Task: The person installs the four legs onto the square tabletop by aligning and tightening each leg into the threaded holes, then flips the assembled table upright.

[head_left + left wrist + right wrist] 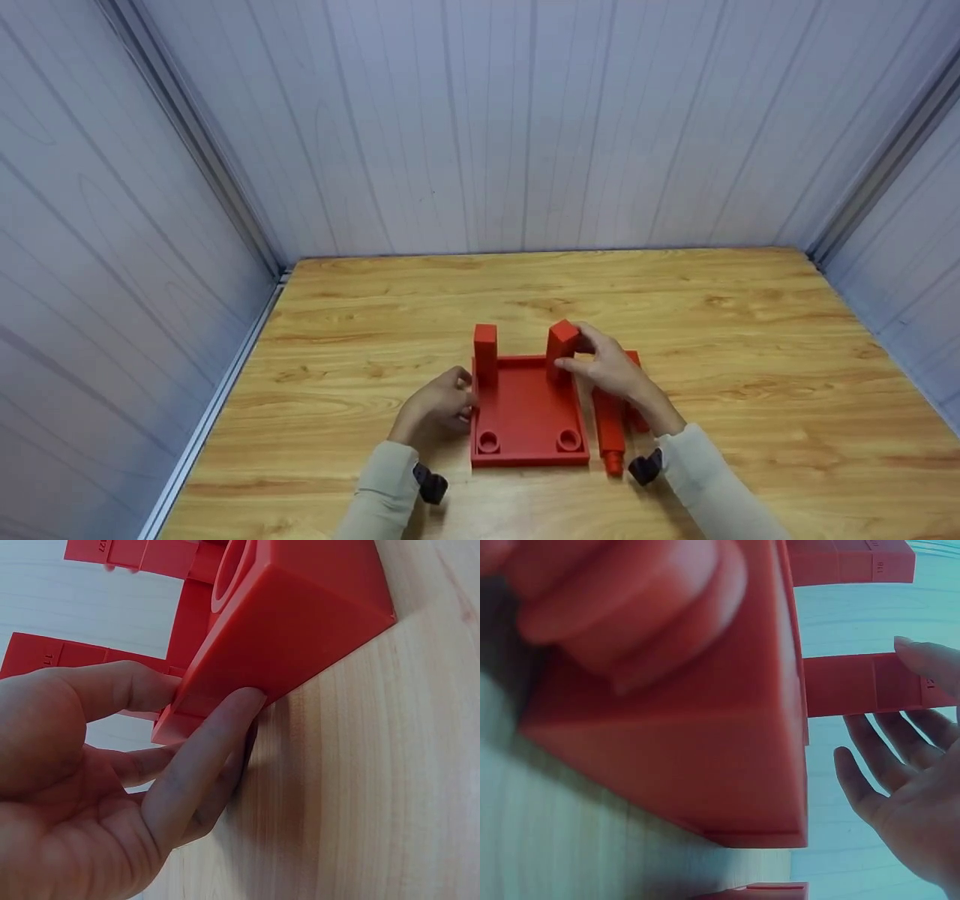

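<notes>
A red square board [521, 420] with a raised rim lies on the table, round threaded sockets in its two near corners. My left hand [448, 397] holds the board's left side, thumb at the rim and fingers against the outer wall [300, 622]. One square red leg [486, 352] stands upright at the far left corner. At the far right corner, my right hand [611, 369] grips a second red leg [559, 354] between thumb and fingers near its top. That leg is turned askew to the board's edges. Its lower end is hidden in the corner.
Right of the board lies a loose red leg [611, 431], its screw end [613, 463] toward me. Another red leg [639, 420] lies beside it, partly hidden under my right hand. Pale panel walls [487, 127] enclose the wooden table [360, 322] at the back and sides.
</notes>
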Available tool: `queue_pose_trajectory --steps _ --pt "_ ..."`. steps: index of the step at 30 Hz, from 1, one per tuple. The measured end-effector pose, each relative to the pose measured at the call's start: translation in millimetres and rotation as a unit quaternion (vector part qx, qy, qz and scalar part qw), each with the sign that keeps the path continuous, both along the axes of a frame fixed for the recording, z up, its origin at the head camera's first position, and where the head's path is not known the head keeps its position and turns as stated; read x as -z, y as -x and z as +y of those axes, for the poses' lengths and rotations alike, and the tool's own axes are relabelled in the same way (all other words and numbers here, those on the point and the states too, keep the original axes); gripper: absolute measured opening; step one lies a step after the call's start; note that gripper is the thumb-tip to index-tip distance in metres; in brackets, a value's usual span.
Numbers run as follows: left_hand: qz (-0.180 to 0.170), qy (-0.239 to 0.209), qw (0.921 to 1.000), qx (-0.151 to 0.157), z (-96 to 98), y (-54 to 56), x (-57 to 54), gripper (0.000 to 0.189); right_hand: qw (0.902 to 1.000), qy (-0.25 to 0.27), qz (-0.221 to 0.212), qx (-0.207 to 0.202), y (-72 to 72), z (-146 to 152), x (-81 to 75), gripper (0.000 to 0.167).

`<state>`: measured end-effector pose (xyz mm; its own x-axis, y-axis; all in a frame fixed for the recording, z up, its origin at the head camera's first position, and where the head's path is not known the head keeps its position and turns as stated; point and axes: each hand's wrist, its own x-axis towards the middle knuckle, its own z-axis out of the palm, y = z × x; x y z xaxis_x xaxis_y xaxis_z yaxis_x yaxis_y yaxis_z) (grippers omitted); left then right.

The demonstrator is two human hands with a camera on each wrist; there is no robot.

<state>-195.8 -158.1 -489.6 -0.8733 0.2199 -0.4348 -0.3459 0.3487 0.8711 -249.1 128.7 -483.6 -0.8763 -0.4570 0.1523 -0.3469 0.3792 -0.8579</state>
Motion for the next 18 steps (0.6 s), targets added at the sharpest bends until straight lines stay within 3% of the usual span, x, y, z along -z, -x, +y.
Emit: queue_pose_trajectory --steps 18 --pt "0.033 0.026 0.9990 0.012 -0.6 0.4 2.3 0.039 0.9984 -0.009 0.034 0.044 2.1 -8.1 6.9 0.038"
